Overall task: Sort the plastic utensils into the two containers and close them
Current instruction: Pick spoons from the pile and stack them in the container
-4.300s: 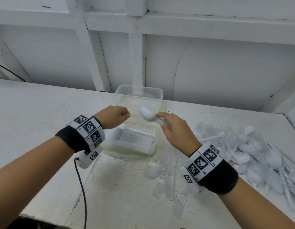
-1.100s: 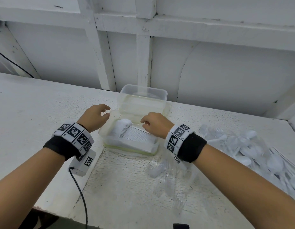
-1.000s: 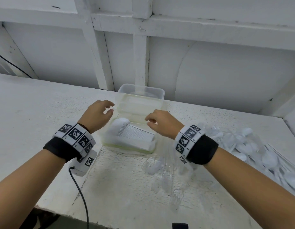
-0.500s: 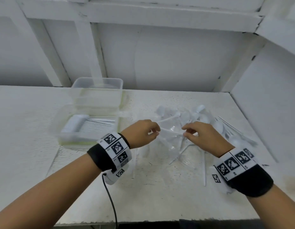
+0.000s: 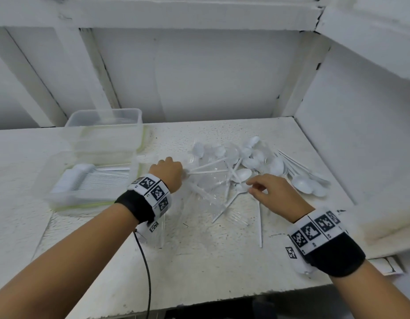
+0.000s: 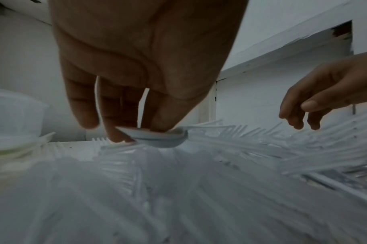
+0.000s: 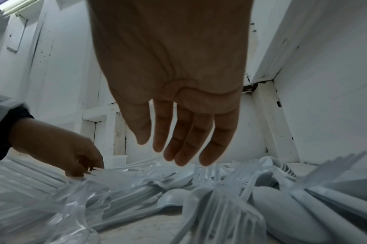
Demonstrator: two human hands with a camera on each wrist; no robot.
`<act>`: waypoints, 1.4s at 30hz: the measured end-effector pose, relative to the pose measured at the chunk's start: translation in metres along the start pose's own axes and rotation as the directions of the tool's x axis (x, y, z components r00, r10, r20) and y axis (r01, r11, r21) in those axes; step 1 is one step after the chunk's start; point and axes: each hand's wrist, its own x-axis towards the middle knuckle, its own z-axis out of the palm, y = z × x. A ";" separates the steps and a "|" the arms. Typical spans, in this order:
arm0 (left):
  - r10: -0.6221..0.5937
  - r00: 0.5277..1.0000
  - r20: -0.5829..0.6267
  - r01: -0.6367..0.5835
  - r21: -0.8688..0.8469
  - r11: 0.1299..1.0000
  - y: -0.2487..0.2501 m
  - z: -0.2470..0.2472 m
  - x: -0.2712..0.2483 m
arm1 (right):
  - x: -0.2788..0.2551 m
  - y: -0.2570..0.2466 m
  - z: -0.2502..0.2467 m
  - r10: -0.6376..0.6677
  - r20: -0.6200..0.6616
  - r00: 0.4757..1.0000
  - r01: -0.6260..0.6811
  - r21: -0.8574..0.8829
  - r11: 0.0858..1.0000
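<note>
A loose pile of white spoons (image 5: pixel 257 157) and clear forks (image 5: pixel 213 187) lies on the white table, right of centre. My left hand (image 5: pixel 182 174) is at the pile's left edge and pinches the bowl of a white spoon (image 6: pixel 161 140); its handle (image 5: pixel 208 172) points right. My right hand (image 5: pixel 251 185) hovers over the middle of the pile with fingers straight and nothing in it (image 7: pixel 172 153). At the left, the front container (image 5: pixel 61 199) holds a row of stacked white spoons. Behind it stands an empty clear container (image 5: pixel 105 120).
A side wall (image 5: pixel 360 134) closes the table on the right, and the back wall rises just behind the containers. A black cable (image 5: pixel 146 261) runs from my left wrist over the table's front edge. One white utensil (image 5: pixel 260 224) lies apart, nearer me.
Both hands left the front container and moved right to the pile, and my view turned with them. The left hand now pinches a white spoon; the right hand is spread over the pile.
</note>
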 end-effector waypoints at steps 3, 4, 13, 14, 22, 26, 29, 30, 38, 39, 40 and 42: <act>0.025 0.999 -0.031 -0.030 -0.159 0.987 -0.010 -0.002 0.001 | 0.004 -0.004 -0.001 -0.025 0.005 1.000 0.025 0.008 1.000; 0.030 0.999 -0.036 -0.037 -0.195 0.980 -0.014 -0.003 0.001 | 0.006 -0.005 -0.001 -0.029 0.003 1.000 0.029 0.016 0.999; 0.018 0.984 -0.178 -0.088 -0.394 0.915 -0.035 -0.016 -0.021 | 0.033 -0.037 0.002 -0.120 0.016 0.993 0.121 -0.024 0.992; 0.011 0.979 -0.203 -0.100 -0.432 0.896 -0.035 -0.017 -0.023 | 0.036 -0.043 0.003 -0.137 0.029 0.990 0.138 -0.040 0.990; 0.046 0.933 -0.357 -0.258 -0.574 0.777 -0.030 -0.013 -0.032 | 0.062 -0.089 0.025 -0.225 0.136 0.965 0.238 -0.090 0.967; -0.025 0.896 -0.442 -0.305 -0.658 0.689 -0.027 -0.011 -0.035 | 0.067 -0.097 0.039 -0.190 0.242 0.952 0.208 -0.049 0.977; -0.150 0.878 -0.455 -0.287 -0.751 0.595 -0.025 -0.011 -0.036 | 0.064 -0.094 0.042 -0.175 0.207 0.963 0.161 0.080 0.984; -0.196 0.877 -0.439 -0.283 -0.800 0.530 -0.023 -0.011 -0.036 | 0.062 -0.094 0.042 -0.178 0.185 0.966 0.157 0.124 0.980; -0.044 0.999 -0.027 -0.030 -0.997 -0.076 0.008 -0.004 -0.047 | 0.043 -0.103 0.049 -0.087 -0.073 0.994 0.108 0.370 0.923; -0.043 0.999 -0.027 -0.033 -0.990 -0.138 0.011 -0.003 -0.048 | 0.041 -0.103 0.050 -0.064 -0.097 0.993 0.097 0.399 0.912; -0.063 0.998 -0.025 -0.036 -0.982 -0.185 0.012 -0.004 -0.048 | 0.037 -0.102 0.051 -0.024 -0.110 0.994 0.071 0.449 0.891; -0.140 0.990 -0.006 -0.037 -0.975 -0.220 0.010 -0.005 -0.046 | 0.031 -0.096 0.045 0.067 -0.111 0.992 0.007 0.563 0.826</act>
